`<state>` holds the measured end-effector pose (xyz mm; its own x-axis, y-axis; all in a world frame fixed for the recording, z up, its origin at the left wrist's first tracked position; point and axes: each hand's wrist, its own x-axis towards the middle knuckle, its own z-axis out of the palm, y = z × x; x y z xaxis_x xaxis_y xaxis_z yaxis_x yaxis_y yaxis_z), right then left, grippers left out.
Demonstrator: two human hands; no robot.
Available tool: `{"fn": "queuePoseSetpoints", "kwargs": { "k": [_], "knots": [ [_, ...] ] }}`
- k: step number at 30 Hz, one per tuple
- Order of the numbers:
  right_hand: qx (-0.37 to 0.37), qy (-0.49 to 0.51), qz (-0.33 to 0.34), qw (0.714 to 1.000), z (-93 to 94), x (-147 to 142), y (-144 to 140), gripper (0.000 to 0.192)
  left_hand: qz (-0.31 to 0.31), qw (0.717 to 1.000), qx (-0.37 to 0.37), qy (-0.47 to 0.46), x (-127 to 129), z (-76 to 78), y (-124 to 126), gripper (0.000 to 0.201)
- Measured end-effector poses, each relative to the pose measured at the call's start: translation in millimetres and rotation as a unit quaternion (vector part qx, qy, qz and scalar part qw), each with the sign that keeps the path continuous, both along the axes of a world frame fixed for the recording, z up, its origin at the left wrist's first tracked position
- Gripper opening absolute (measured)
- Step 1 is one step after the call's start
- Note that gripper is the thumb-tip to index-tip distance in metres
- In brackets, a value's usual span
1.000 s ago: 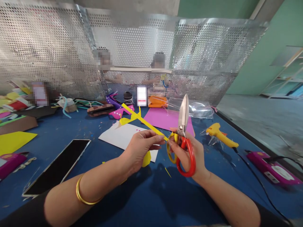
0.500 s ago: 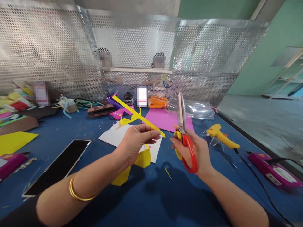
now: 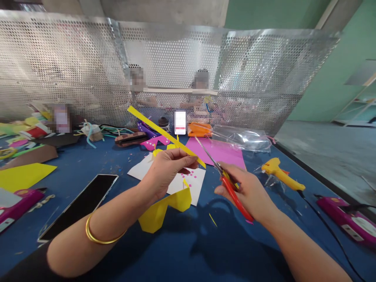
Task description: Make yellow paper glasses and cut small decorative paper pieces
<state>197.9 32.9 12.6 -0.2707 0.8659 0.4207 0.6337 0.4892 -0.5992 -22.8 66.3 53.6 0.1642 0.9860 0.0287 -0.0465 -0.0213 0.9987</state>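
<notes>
Pinched in the fingers of my left hand point(image 3: 173, 168) is a long yellow paper strip point(image 3: 155, 127), slanting from upper left down to the right. My right hand point(image 3: 245, 186) grips scissors point(image 3: 232, 192) with red and yellow handles, the blades pointing up and left near the strip's lower end. Under my left hand, a white sheet point(image 3: 198, 188) scattered with small pink squares lies on the blue table. A yellow paper cutout point(image 3: 155, 215), shaped like a glasses frame, sits in front of it, partly behind my forearm. More yellow paper shows behind my left hand.
At right are a yellow glue gun point(image 3: 282, 174) and a magenta power strip point(image 3: 346, 217). A dark-screened phone point(image 3: 80, 207) lies left. Behind are pink paper point(image 3: 217, 150), a clear plastic bag point(image 3: 243, 137), an orange packet point(image 3: 199, 129) and a perforated metal screen point(image 3: 176, 51), with people beyond.
My right hand has turned the scissors from upright to slanting left, toward the strip. The strip has risen slightly in my left hand, and the whole view has shifted a little.
</notes>
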Motion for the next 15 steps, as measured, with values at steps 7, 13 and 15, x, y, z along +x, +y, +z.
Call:
{"fn": "queuePoseSetpoints", "kwargs": {
  "k": [7,13,15],
  "knots": [
    [0.081,-0.096,0.0,0.992,-2.6,0.8,2.1,0.061,0.013,0.999,0.02,0.036,-0.9,-1.6,4.3,0.015],
    [0.092,-0.122,-0.001,0.988,-3.6,1.3,1.3,0.057,0.015,0.999,0.019,0.038,1.6,-2.0,4.0,0.009],
    [0.099,-0.129,-0.005,0.987,-3.7,1.3,1.1,0.056,0.018,0.999,0.022,0.044,2.0,-2.6,4.5,0.01]
  ]
}}
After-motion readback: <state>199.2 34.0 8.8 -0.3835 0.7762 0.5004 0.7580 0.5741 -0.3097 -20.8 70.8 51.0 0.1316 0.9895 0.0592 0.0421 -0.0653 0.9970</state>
